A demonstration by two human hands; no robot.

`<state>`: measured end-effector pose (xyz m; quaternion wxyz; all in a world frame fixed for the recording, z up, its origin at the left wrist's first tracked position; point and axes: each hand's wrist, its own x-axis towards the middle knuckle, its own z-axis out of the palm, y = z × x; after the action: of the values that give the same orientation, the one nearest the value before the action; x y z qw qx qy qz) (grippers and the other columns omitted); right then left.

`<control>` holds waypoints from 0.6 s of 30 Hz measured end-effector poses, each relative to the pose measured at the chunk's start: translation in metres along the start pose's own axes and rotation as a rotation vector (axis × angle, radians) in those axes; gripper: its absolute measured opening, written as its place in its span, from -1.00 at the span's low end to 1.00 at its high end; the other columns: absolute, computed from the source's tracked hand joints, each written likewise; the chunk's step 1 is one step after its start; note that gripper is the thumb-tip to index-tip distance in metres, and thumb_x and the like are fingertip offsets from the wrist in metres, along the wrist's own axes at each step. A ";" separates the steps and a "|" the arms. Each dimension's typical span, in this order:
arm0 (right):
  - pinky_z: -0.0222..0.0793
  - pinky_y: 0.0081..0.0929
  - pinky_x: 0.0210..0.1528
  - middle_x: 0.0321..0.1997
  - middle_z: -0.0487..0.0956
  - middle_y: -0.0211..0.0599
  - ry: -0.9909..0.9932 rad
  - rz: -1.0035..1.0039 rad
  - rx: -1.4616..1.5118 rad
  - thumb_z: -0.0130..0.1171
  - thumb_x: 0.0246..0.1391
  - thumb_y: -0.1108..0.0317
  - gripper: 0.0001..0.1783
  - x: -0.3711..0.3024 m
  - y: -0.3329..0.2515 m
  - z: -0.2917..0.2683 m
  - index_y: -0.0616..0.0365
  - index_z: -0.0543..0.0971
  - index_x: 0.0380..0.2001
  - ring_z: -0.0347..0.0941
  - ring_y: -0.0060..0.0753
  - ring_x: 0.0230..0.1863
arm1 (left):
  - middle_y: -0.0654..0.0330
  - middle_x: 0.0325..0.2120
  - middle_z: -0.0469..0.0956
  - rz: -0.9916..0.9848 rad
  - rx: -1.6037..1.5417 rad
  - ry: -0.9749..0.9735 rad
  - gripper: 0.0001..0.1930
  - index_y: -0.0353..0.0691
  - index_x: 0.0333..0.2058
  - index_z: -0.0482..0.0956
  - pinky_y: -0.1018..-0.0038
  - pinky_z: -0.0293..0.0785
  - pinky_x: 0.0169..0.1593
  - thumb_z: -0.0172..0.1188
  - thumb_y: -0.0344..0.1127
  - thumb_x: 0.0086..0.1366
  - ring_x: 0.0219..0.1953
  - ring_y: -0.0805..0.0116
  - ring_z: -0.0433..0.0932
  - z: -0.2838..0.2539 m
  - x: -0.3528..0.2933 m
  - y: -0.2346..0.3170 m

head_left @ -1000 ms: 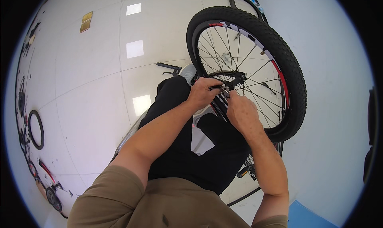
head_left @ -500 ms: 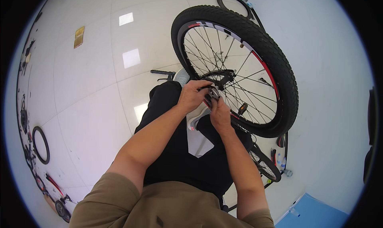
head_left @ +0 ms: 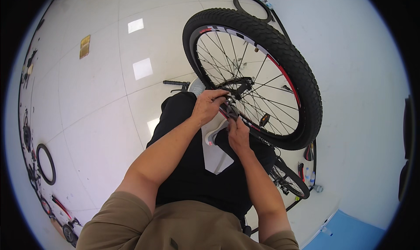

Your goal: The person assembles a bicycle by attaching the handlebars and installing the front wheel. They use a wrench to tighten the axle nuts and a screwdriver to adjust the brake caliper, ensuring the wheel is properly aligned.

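Fingers of the bare left hand (head_left: 207,106) are bent in at a small silvery metal fitting (head_left: 230,100), beside the near end of the black cylindrical hub (head_left: 243,87); whether they pinch it or only steady it, I cannot tell. Those of the bare right hand (head_left: 239,135) close on a narrow grey metal piece (head_left: 232,112), perhaps a tool, pointing toward that fitting. Outward run thin dark spokes (head_left: 261,68), then the large wheel's knobbly black rubber tyre (head_left: 308,99); the wheel leans beyond the person's black trousers (head_left: 188,180), toward the right.

Should the grey piece sit badly on the fitting, it could slip and drive knuckles into the spokes; a loose left hold might let the wheel shift or tip.

Both hands mask most fingertips and the actual contact, what props the wheel is unclear, and the tyre's near-left stretch disappears behind the left hand.
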<state>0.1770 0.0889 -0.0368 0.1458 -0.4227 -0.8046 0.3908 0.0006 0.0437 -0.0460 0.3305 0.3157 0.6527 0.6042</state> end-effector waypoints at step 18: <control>0.44 0.05 -0.39 -0.60 0.55 0.09 -0.214 -0.240 -0.782 0.05 0.30 0.22 -0.67 0.026 -0.099 -0.083 0.27 0.49 -0.45 0.54 0.23 -0.48 | 0.07 -0.31 0.70 0.002 -0.117 0.023 -0.75 -0.28 -0.11 0.68 0.46 0.51 -0.11 0.23 -0.45 0.22 -0.26 0.28 0.65 0.001 -0.001 -0.001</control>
<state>0.1520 0.1184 0.0885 -0.0655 -0.3066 -0.9464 0.0782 0.0020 0.0440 -0.0467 0.3402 0.2895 0.6198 0.6452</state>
